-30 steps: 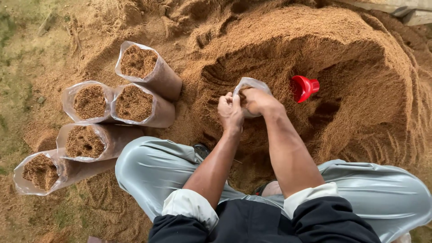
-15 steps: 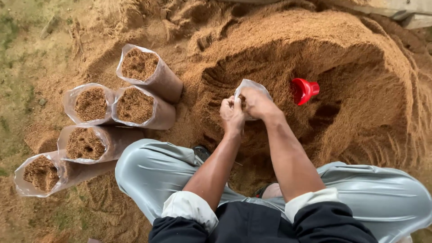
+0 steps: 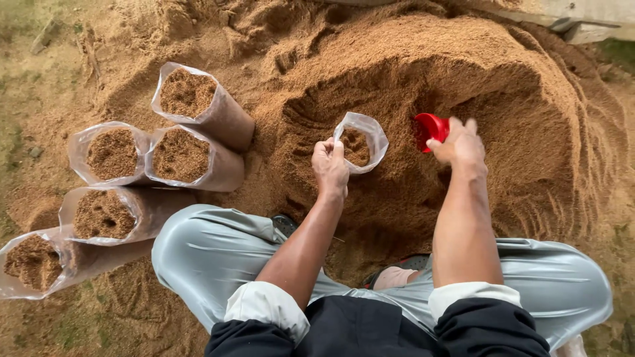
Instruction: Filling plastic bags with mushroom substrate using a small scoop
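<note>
I squat in front of a big heap of brown sawdust [image 3: 423, 73]. My left hand [image 3: 329, 165] pinches the near rim of a small clear plastic bag [image 3: 360, 140] that stands open in a hollow of the heap, partly filled with sawdust. My right hand [image 3: 458, 142] is at the red plastic scoop [image 3: 430, 127] lying in the heap to the right of the bag; its fingers touch the scoop's edge, and whether they grip it is hidden.
Several filled clear bags of sawdust stand at my left: one [image 3: 198, 102] near the heap, two side by side [image 3: 114, 153] [image 3: 186, 157], and two more [image 3: 106, 215] [image 3: 33, 263] nearer me. My knees in grey trousers [image 3: 198, 254] spread wide below.
Both hands were together at the bag's mouth. Now my right hand has left the bag and moved right to the red scoop; the left hand still holds the bag, whose mouth now stands open.
</note>
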